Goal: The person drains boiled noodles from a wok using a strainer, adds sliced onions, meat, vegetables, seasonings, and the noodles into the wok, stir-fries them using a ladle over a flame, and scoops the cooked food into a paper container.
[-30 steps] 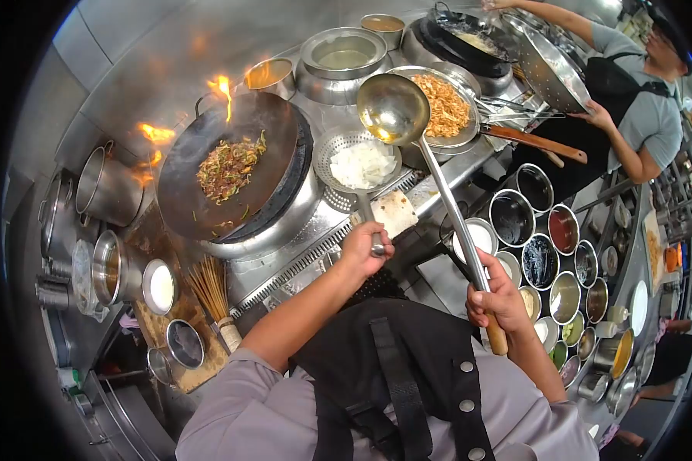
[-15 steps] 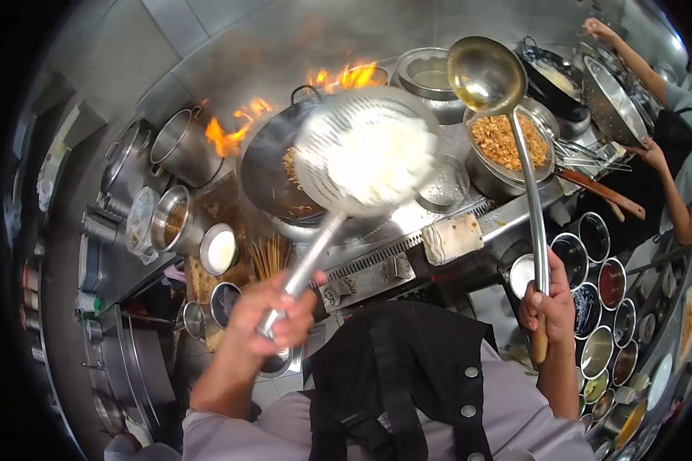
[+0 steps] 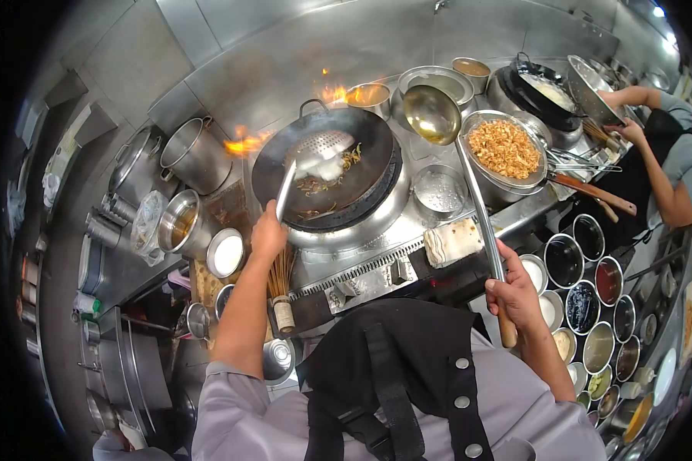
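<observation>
My left hand (image 3: 269, 233) is closed round the handle of a perforated metal skimmer (image 3: 324, 146). Its bowl is tipped over inside a dark wok (image 3: 284, 165) on the burner. Pale white food (image 3: 329, 169) shows at the skimmer's lower edge; its kind is hard to make out. Browned strips (image 3: 351, 157) lie beside it in the wok. In my right hand (image 3: 517, 290) is the wooden-ended handle of a long ladle (image 3: 432, 115), fingers wrapped round it. The ladle's bowl is raised right of the wok, with a yellowish sheen inside.
Flames (image 3: 246, 144) rise behind the wok. A strainer of orange-brown bits (image 3: 505, 148) sits on a pot at right. A folded cloth (image 3: 454, 242) lies on the stove's front edge. Seasoning bowls (image 3: 563, 260) stand at right. A co-worker's arms (image 3: 657, 154) hold a colander (image 3: 590, 88).
My left hand has moved forward and tipped the skimmer, and its pile of white food is now largely down in the wok. The ladle has shifted left and lower.
</observation>
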Available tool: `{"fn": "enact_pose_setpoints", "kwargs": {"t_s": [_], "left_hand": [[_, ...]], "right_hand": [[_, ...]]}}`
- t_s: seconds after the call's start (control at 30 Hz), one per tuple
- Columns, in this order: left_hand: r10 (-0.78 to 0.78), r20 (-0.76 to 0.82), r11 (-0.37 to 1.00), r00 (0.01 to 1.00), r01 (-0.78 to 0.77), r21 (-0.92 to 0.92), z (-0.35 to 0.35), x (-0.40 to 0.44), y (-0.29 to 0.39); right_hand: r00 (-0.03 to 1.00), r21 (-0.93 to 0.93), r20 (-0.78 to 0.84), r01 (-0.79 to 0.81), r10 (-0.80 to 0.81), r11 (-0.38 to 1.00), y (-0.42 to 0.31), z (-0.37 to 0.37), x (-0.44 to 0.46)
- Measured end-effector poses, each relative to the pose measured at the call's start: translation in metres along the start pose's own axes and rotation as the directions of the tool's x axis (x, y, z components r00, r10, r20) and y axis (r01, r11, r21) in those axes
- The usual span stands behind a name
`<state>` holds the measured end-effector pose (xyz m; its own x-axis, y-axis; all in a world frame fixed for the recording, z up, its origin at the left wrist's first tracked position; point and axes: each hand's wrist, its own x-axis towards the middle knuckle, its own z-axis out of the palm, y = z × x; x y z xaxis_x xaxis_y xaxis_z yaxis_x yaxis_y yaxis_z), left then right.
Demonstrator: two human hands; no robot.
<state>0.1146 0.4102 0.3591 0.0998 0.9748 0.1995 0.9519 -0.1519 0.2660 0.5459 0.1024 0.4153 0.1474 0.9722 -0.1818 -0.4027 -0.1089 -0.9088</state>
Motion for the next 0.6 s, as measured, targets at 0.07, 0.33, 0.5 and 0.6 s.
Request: {"fn": "enact_pose_setpoints", "kwargs": {"t_s": [0.07,0.33,0.5,0.6], "left_hand": [[0.017,-0.062,1.000,0.998,-0.018,-0.012,-0.010,0.000,0.001],[-0.098,-0.013,0.852,0.995,0.077,-0.518,-0.029,-0.019,0.060],[-0.128,0.143,0.445,0.981,0.186,-0.876,-0.055,-0.044,0.105],[-0.023,0.432,0.084,0.901,0.433,-0.898,-0.073,-0.088,0.162]], "right_hand": [[1.000,-0.086,-0.031,-0.001,-0.002,0.996,0.001,0.003,0.002],[0.965,-0.605,0.262,0.164,0.001,0.779,0.017,0.093,0.120],[0.971,-0.523,0.240,0.118,0.014,0.844,0.025,0.072,0.104],[0.971,-0.107,0.220,-0.073,0.095,0.992,0.019,0.022,0.049]]}}
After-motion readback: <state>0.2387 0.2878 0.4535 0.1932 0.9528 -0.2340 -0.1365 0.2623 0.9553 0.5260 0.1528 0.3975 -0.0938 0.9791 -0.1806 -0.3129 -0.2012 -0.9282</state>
